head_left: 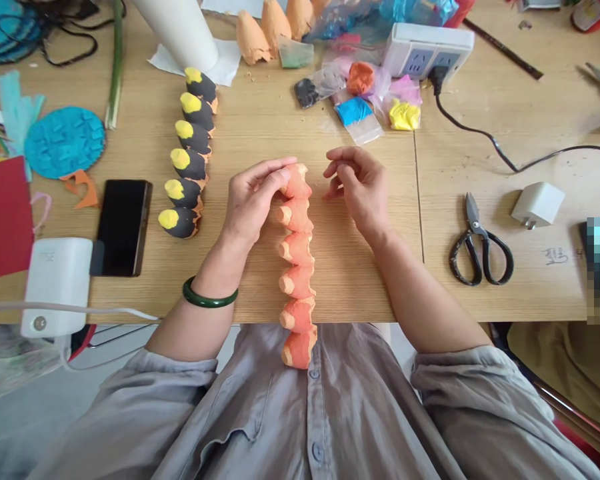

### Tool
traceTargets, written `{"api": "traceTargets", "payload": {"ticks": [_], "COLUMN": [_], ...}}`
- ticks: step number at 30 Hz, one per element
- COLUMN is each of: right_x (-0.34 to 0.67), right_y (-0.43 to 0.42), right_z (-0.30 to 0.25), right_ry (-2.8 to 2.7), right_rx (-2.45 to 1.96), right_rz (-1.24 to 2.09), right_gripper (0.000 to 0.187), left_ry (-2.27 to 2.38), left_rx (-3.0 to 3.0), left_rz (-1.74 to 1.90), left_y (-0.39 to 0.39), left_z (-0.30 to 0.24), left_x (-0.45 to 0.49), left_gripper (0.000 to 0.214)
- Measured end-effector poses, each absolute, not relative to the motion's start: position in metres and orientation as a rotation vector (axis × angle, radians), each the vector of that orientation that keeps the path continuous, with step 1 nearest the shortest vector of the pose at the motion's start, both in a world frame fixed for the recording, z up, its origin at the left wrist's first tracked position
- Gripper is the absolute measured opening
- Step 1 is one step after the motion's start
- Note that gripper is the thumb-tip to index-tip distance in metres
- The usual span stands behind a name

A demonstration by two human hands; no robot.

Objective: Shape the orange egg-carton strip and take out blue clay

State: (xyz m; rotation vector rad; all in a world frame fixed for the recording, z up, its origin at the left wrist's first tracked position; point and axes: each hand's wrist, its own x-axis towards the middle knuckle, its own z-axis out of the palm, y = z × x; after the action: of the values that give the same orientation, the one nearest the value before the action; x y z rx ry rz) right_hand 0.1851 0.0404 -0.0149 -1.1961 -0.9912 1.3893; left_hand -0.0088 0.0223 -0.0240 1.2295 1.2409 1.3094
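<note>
Orange strip [300, 281], perhaps egg carton

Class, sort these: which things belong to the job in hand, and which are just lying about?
Likely the job's:
- orange strip, in the left hand
- black-and-yellow strip
- yellow packet

Likely lying about:
- phone
- white charger
- green stalk

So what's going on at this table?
Someone's left hand grips the far end of a bumpy orange strip, whose near end extends past the table edge. The right hand is beside it, loosely curled, not touching. A black-and-yellow strip lies to the left; coloured packets lie beyond.
</note>
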Motion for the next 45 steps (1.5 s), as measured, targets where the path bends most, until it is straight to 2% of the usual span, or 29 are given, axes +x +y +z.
{"api": "traceTargets", "payload": {"ticks": [10, 18, 22, 25, 31, 33, 39, 42, 45], "right_x": [0.184, 0.183, 0.19, 0.194, 0.196, 0.193, 0.184, 0.183, 0.18], "right_y": [0.044, 0.047, 0.046, 0.048, 0.057, 0.051, 0.01, 0.028, 0.084], "right_z": [-0.026, -0.033, -0.031, -0.036, -0.049, -0.042, -0.029, -0.041, -0.053], "right_ry": [-1.059, -1.121, -1.291, -1.37, -1.156, -1.131, -1.572, -1.71, -1.655], "right_rx": [-1.172, -1.162, -1.142, -1.147, -1.055, -0.997, -0.856, -0.875, -0.882], "right_rz": [1.323, 1.267, 1.168, 1.126, 1.223, 1.335, 1.655, 1.546, 1.391], "right_gripper": [0.02, 0.014, 0.006, 0.008, 0.044, 0.05, 0.069, 0.069, 0.07], "left_ry": [1.164, 1.207, 1.229, 1.251, 1.369, 1.381, 1.354, 1.347, 1.336], "left_rx": [1.17, 1.154, 1.085, 1.084, 1.03, 1.003, 0.919, 0.911, 0.914], "left_rz": [1.306, 1.376, 1.407, 1.391, 1.365, 1.381, 1.468, 1.465, 1.456], "left_y": [0.033, 0.038, 0.043, 0.045, 0.044, 0.045, 0.049, 0.048, 0.045], "left_z": [-0.031, -0.031, -0.035, -0.036, -0.026, -0.024, -0.027, -0.029, -0.029], "left_x": [-0.019, -0.023, -0.029, -0.035, -0.044, -0.045, -0.044, -0.041, -0.037], "left_gripper": [0.028, 0.035, 0.041, 0.045, 0.041, 0.042, 0.032, 0.032, 0.033]}}
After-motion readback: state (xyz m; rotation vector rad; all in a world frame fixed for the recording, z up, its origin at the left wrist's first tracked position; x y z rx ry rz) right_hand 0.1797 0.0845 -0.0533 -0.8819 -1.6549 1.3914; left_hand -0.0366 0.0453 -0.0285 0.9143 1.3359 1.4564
